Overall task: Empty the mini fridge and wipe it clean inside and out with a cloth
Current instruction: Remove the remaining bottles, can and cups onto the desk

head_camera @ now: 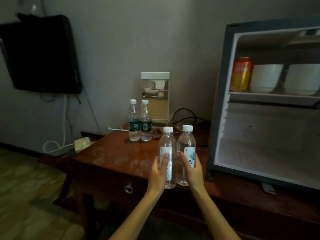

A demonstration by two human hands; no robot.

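**Two water bottles held side by side at an open mini fridge**

A person's left grip (160, 170) curls round the left bottle (167, 141), clear with a white cap. The right grip (192, 172) curls round the matching right bottle (187, 141). The pair are just beside each other at the front edge of the reddish wooden worktop (112, 153). At right stands the mini fridge (220, 101), its interior in view, with an orange can (241, 73) and two white bowls (265, 77) lined up on the upper shelf (270, 97). Farther back on the worktop, two green-labelled bottles (134, 122) stand together before an upright display card (155, 96), with a black cable (185, 115) looped near it. A dark screen (41, 54) hangs on the wall at left.
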